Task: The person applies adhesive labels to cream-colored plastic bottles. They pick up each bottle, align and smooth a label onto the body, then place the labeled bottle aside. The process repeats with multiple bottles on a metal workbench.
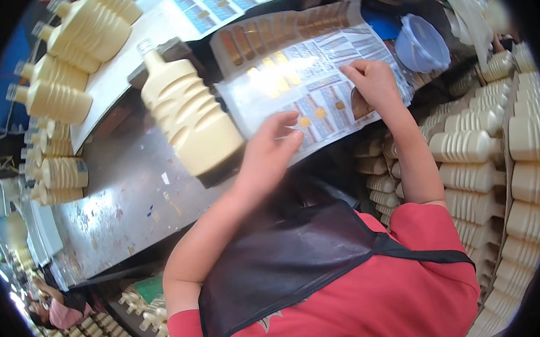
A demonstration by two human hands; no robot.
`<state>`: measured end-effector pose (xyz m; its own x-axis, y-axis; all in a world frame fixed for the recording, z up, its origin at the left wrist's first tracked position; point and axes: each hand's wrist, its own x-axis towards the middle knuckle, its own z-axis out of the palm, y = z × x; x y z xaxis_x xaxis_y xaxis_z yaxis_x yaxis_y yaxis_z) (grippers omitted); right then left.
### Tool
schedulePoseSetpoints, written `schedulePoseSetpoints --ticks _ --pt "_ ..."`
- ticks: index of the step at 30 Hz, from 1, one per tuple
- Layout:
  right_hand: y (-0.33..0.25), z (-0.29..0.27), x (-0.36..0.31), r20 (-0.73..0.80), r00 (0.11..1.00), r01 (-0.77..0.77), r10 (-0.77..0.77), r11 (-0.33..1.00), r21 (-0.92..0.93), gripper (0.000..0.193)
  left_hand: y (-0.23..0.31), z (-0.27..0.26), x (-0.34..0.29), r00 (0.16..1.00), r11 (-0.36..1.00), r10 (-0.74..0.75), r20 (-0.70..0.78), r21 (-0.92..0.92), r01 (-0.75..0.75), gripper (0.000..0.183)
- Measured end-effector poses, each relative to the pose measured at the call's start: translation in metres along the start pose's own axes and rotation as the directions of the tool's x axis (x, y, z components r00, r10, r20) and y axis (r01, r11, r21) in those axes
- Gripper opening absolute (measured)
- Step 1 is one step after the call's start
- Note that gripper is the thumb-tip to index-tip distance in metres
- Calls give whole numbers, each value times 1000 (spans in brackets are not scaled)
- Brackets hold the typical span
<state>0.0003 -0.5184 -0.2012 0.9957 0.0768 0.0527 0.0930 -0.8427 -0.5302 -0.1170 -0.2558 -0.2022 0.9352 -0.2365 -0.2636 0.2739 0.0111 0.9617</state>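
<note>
Over the near edge of a printed sticker sheet (325, 79), my right hand (374, 82) is closed in a pinch. Its fingertips hide what they grip. A brown patch (361, 106) shows just under this hand; whether it is a loose label or part of the sheet, I cannot tell. My left hand (271, 147) hovers by the sheet's near left corner, fingers apart and holding nothing. Left of it, a cream plastic bottle (190, 114) lies tilted on its side on a dark support (172, 50), its neck pointing away and its ribbed face up.
Several cream bottles (93, 28) stand along the far left of the metal table (126, 190). Another sticker sheet (212, 1) lies at the back. A light blue bucket (421, 45) sits back right. Stacked bottles (469, 150) line my right side. Another person (66, 310) is at lower left.
</note>
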Motion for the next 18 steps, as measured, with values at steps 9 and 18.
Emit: schedulePoseSetpoints --ticks 9,18 --pt "14 33 -40 -62 988 144 -140 987 70 21 -18 21 30 997 997 -72 34 25 72 46" --pt "8 40 -25 -19 997 60 -71 938 -341 26 -15 45 69 945 336 305 119 915 -224 59"
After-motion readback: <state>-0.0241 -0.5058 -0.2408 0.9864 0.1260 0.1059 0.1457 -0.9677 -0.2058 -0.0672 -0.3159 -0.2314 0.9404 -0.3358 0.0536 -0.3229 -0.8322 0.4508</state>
